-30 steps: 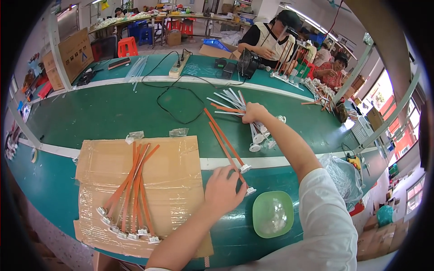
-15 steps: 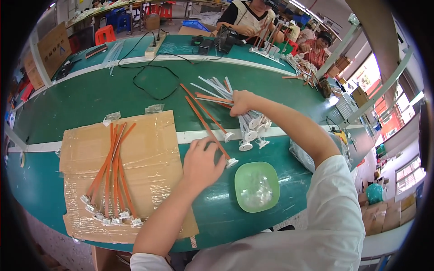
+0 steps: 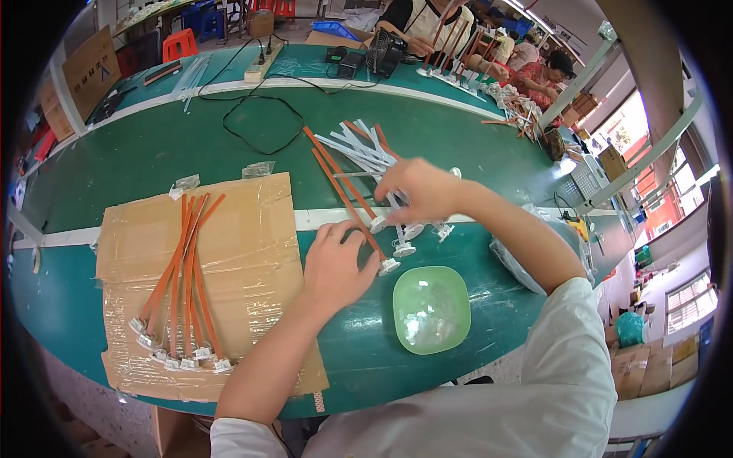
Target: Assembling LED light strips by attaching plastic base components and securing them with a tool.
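My left hand (image 3: 336, 266) rests on the green table, fingers bent and apart. Beside its thumb and fingertips lies an orange strip (image 3: 345, 197) with a white plastic end piece (image 3: 389, 266). My right hand (image 3: 420, 188), smeared by motion, hovers over a loose bundle of pale and orange strips (image 3: 359, 149). Its fingertips are close to another white end piece (image 3: 378, 224), and whether they touch it cannot be made out. More white end pieces (image 3: 404, 249) lie under and beside this hand, partly hidden by it.
On the left, several orange strips (image 3: 183, 259) with white ends lie on a flat cardboard sheet (image 3: 252, 229). A green bowl (image 3: 431, 347) with small clear pieces stands in front. A black cable (image 3: 229, 126) and a fan (image 3: 385, 52) are farther back; co-workers (image 3: 435, 27) sit across.
My right hand has loosened from the bundle and shifted slightly down toward the white ends. The pale strips have spread out. My left hand stays nearly in place.
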Demonstrator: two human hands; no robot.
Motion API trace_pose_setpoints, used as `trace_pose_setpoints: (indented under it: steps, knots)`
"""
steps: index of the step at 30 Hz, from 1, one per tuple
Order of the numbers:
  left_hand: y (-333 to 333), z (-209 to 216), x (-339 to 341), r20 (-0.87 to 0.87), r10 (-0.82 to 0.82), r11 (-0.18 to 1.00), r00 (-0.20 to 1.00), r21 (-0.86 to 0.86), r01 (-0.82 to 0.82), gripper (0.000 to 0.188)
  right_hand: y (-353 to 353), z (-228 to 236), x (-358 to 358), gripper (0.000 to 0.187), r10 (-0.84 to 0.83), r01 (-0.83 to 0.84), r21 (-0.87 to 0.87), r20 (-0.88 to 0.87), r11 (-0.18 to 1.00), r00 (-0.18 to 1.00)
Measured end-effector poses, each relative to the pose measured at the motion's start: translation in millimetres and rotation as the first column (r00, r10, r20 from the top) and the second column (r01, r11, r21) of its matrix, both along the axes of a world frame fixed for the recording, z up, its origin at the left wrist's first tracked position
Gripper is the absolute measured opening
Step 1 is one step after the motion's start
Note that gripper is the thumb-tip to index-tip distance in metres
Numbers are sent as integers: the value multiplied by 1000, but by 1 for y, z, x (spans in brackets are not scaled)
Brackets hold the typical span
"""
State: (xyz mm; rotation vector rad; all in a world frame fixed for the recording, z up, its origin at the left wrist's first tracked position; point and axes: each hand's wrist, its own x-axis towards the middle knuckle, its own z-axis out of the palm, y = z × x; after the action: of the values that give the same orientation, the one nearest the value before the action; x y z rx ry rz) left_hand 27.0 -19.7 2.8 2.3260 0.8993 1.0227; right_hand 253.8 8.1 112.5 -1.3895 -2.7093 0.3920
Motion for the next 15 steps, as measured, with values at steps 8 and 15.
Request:
trace_pose_setpoints:
  steps: [8, 15]
  knots:
    - [1, -2, 1, -3, 12, 1000, 1000, -12, -12, 25, 0, -30, -19, 30, -95, 101, -35, 149, 994, 984]
    - [0, 0, 0, -6, 20, 999, 1000, -29, -20, 25, 0, -20, -19, 24, -139, 144, -69, 70, 987, 988]
